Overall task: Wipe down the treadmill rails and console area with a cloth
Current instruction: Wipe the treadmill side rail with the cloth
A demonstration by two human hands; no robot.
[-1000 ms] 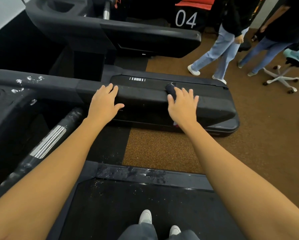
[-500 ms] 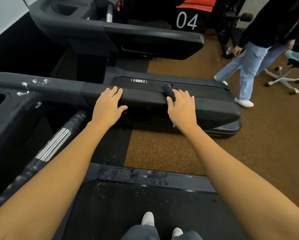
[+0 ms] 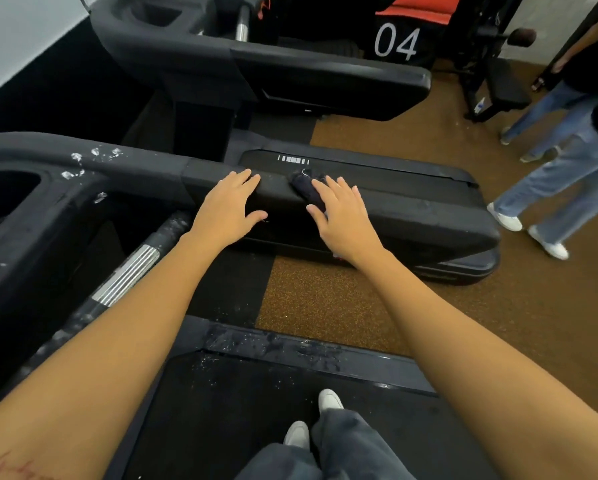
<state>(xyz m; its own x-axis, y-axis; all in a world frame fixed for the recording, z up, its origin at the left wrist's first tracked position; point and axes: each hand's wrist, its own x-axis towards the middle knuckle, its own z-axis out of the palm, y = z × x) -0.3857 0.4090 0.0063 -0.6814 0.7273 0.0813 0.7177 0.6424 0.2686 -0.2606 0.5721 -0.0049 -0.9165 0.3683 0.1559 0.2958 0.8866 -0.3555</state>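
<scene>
Flat right hand [image 3: 342,220] presses bunched dark cloth [image 3: 304,189] onto smooth black rail [image 3: 415,209]; left hand [image 3: 226,209] rests flat.

The white number "04" [image 3: 396,41] stands on a black panel under an orange-red cover, far beyond the fingers [image 3: 341,190] of the right hand [image 3: 346,220], up and to their right. Just past those fingertips a short row of white marks [image 3: 293,159] sits on a black surface. It is possibly a label, but too small to read.
</scene>
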